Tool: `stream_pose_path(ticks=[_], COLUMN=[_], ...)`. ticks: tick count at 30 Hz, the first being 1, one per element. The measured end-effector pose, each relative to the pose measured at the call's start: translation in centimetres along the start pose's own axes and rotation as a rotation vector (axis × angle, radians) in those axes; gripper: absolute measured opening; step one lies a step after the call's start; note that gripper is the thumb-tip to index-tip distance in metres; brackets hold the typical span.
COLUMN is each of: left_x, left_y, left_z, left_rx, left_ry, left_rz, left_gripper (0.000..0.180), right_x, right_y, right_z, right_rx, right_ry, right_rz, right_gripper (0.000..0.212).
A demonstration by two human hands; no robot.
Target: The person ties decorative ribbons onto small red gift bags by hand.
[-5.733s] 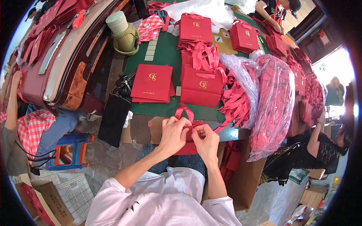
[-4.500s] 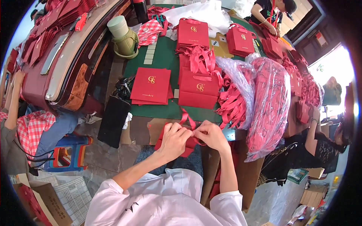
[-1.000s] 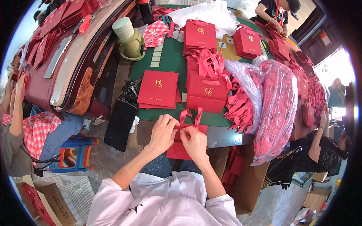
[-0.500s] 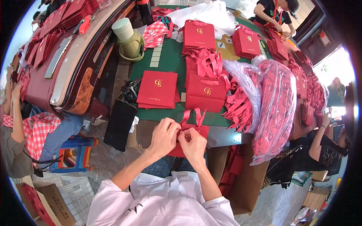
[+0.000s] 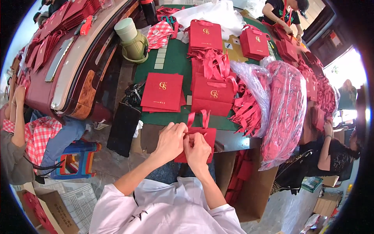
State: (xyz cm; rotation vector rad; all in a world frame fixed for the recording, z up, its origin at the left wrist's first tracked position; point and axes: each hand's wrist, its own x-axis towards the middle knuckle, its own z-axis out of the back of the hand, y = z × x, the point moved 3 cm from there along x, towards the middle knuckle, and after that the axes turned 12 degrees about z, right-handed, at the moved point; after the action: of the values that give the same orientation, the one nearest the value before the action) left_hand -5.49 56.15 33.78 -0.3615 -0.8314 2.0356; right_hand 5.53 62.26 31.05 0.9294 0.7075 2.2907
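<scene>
Close to my body, at the table's front edge, a small red paper bag (image 5: 210,137) is between my hands. Two ends of a red ribbon (image 5: 205,119) stand up loosely from its far side. My left hand (image 5: 170,139) pinches at the bag's upper left edge, its fingers bent. Right beside it, my right hand (image 5: 197,150) is closed in a pinch on the front of the same bag. The fingertips nearly meet, and whether they also grip a bit of ribbon is hidden.
A stack of flat red bags (image 5: 162,93) lies ahead on the green tabletop (image 5: 156,118). Beyond my hands stand bags with ribbon handles (image 5: 213,94), and plastic-wrapped ribbon bundles (image 5: 283,113) lie to the right. An open cardboard box (image 5: 255,191) is below the table. Other people work around.
My right hand has shifted slightly left and turned more upright, closer to the left hand. The bag has tilted a little, showing more of its front. My left hand has barely moved.
</scene>
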Motion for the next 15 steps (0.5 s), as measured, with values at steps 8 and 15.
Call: stream_pose_path(ticks=[8, 15], left_x=[0.1, 0.0], left_y=[0.9, 0.4], left_z=[0.4, 0.3], left_rx=[-0.125, -0.178], left_ry=[0.055, 0.045], left_rz=[0.006, -0.018], left_gripper=[0.013, 0.011], right_x=[0.7, 1.0], right_y=[-0.1, 0.3], right_z=[1.1, 1.9], right_rx=[0.065, 0.011], right_ry=[0.056, 0.125], right_rz=[-0.013, 0.028], right_gripper=[0.016, 0.015])
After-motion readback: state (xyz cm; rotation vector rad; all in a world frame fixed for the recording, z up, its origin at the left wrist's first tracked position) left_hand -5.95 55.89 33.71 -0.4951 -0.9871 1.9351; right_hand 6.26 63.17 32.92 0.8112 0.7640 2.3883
